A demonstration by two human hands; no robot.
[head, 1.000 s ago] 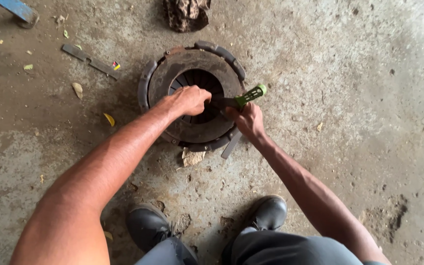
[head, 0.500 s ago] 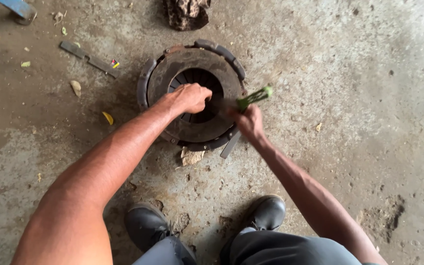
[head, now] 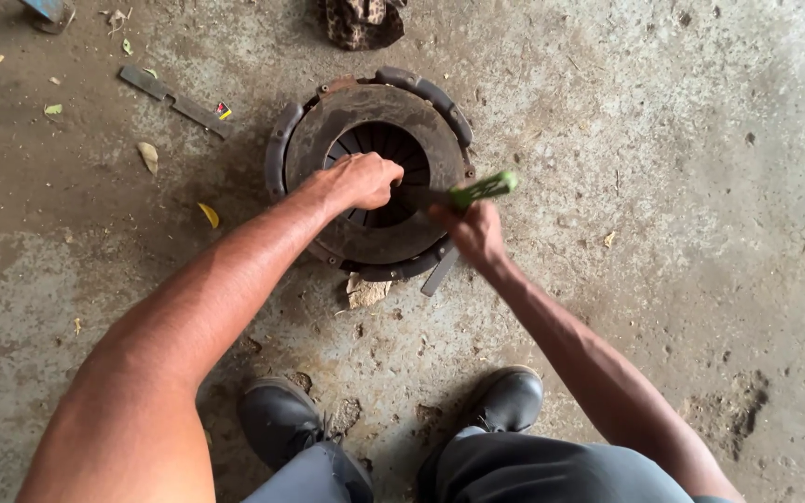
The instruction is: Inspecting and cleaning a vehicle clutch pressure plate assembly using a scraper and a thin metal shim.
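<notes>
A rusty round clutch pressure plate [head: 370, 121] lies flat on the concrete floor. My left hand [head: 358, 179] is closed in a fist over the plate's dark centre opening, gripping the tip end of a tool; what lies under the fist is hidden. My right hand [head: 473, 233] is at the plate's right rim, closed on a tool with a green handle [head: 482, 189] that points up and right. The tool's dark shaft runs left toward my left hand. A flat metal strip [head: 440, 273] sticks out from under the plate below my right hand.
A flat metal bar [head: 174, 101] lies on the floor to the upper left. A crumpled rag [head: 361, 20] sits above the plate. A pale stone chip [head: 365, 292] rests at the plate's lower edge. My two black shoes [head: 277, 419] stand below. Leaves are scattered left.
The green handle has swung slightly upward and to the right in my right hand. My left fist stays on the plate's centre.
</notes>
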